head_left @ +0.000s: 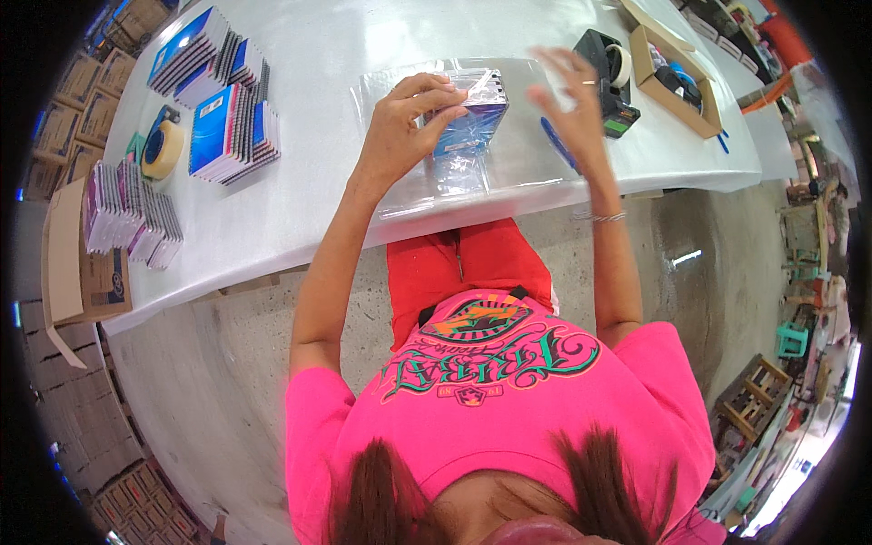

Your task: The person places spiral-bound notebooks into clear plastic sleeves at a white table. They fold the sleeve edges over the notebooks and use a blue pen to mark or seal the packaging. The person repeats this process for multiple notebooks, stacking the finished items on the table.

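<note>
A stack of spiral notebooks [468,132] with blue covers sits on a sheet of clear plastic film [413,186] near the table's front edge. My left hand [413,118] is bent over the stack's top left edge, its thumb and fingers pinching the film there. To the right of the stack, my right hand [574,113] is raised, holding nothing, with its fingers apart and blurred by motion. A slim blue tool [559,145], whose kind I cannot make out, lies just left of that hand. Beyond it stands a black tape dispenser [604,82] with a roll of tape.
Stacks of blue notebooks [211,127] and purple notebooks [132,213] stand at the left, with another tape dispenser [163,145] beside them. An open carton [91,263] sits at the table's left end. At the right is a shallow cardboard box [672,77] with dark items.
</note>
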